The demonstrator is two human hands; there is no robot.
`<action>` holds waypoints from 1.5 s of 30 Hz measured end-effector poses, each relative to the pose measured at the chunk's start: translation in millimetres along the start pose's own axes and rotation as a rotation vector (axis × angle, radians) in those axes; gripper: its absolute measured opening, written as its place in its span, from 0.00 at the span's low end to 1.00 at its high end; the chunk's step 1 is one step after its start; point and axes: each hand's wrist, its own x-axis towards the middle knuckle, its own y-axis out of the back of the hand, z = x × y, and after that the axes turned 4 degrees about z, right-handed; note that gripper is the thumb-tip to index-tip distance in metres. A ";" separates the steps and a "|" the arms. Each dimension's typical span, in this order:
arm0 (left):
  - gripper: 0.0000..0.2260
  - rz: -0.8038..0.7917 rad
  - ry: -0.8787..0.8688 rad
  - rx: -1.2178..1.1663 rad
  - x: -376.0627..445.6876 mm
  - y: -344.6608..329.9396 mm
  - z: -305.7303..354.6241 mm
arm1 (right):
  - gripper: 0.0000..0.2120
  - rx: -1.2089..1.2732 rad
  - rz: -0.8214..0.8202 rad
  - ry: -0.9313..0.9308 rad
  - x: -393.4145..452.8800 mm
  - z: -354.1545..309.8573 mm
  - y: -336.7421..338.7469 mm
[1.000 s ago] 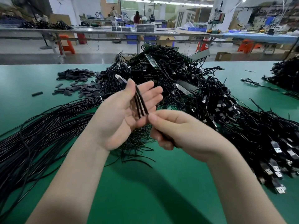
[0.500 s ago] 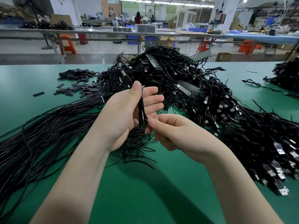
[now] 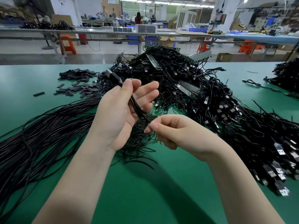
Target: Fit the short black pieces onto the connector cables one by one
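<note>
Head-camera view of a green work table (image 3: 145, 183) in a factory hall. The left hand (image 3: 123, 110) is raised palm-up above the table, its thumb pressing a thin black connector cable (image 3: 137, 109) against the base of the loosely extended fingers; the cable's USB plug (image 3: 113, 76) projects beyond the thumb toward the far side, and the wire runs diagonally down across the palm. The right hand (image 3: 174, 131) is held just beside and below the left, fingers curled, with thumb and forefinger pinching the lower end of the same cable where it leaves the left palm; whether a short black piece is between those fingertips cannot be told. Beneath both hands lies a tuft of fine black wire ends (image 3: 142, 143). To the left, a long bundle of black cables (image 3: 40, 135) sweeps across the table toward the near edge. Behind and to the right, a large tangled heap of connector cables (image 3: 202, 101) extends to the right edge, many silver USB plugs showing along its near flank. The supply of short black pieces (image 3: 80, 84) lies in a loose pile on the far left of the table, well apart from the hands, with one stray piece (image 3: 38, 94) lying alone to its left. A further dark cable pile (image 3: 288, 75) sits at the far right. Beyond the table stand long workbenches (image 3: 97, 32) and orange stools (image 3: 68, 46).
</note>
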 end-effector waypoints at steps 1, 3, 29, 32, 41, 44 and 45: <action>0.11 0.010 -0.014 0.022 0.4 -0.1 -0.7 | 0.07 -0.067 0.046 0.014 0.0 0.5 2.2; 0.11 -0.003 -0.005 0.066 -0.1 -0.7 -3.6 | 0.12 -0.047 0.074 0.047 0.4 1.2 4.9; 0.16 -0.076 0.119 0.583 -5.0 -2.1 -12.6 | 0.09 -0.367 0.298 0.172 7.8 0.5 -17.6; 0.18 -0.048 0.088 0.621 -5.4 -3.2 -11.6 | 0.10 -0.428 0.322 0.161 7.4 0.0 -18.9; 0.16 0.250 -0.222 1.155 -4.1 10.1 -3.7 | 0.14 -0.463 0.365 0.093 16.5 10.2 -27.5; 0.16 0.164 -0.434 1.465 -3.9 22.8 8.7 | 0.14 -0.262 0.250 -0.089 17.6 19.3 -11.8; 0.24 0.034 -0.511 1.654 -2.5 23.3 5.9 | 0.13 -0.216 0.188 -0.126 16.9 23.1 -8.1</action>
